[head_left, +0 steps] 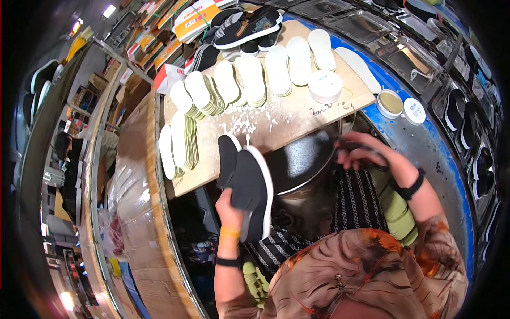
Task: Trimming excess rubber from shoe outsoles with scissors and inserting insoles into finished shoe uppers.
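Observation:
My left hand [229, 208] is closed around the heel end of a pair of black slip-on shoes [253, 183] with white sole edges. The shoes are held together, toes up, over the near left edge of a wooden board [297, 126]. Over my lap, at the right, my right hand [361, 150] has its fingers curled. A thin dark loop round them looks like the handle of scissors [380, 155]; their blades cannot be made out. Stacks of white insoles [251, 80] lie along the board, with white scraps [245, 125] scattered before them.
A round white tub [325, 87] stands on the board. Beside it, on the blue-edged surface, are an open tin [390, 102] and a white lid [414, 110]. More shoes [247, 34] are piled at the back. A round black surface [300, 159] is below the board. Brown cardboard [133, 181] lies left.

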Available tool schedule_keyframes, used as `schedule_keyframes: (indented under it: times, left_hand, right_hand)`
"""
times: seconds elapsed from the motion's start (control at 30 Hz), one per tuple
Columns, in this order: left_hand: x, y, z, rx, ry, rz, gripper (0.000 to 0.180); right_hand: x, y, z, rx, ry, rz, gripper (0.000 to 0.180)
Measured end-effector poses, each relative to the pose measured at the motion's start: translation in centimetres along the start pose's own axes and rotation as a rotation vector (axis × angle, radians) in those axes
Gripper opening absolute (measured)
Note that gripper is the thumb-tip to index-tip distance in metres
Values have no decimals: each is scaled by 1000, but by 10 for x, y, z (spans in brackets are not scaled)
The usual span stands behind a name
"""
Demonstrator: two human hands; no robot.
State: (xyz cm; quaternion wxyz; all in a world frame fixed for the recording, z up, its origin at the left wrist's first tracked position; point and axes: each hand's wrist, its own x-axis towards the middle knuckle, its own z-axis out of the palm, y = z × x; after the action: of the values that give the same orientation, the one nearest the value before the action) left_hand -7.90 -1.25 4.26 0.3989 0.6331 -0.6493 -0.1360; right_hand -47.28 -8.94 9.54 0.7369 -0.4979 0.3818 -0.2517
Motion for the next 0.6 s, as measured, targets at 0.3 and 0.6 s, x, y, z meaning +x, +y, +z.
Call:
schedule_keyframes:
  times: [0.3,0.6]
  left_hand:
    - [3,42,-67,129,-281,163,30]
    - [-4,20,-65,296,-438,63,31]
  right_hand:
    - [89,-26,62,-905,-103,-536,60]
    - [78,10,48,-1142,-12,-402,52]
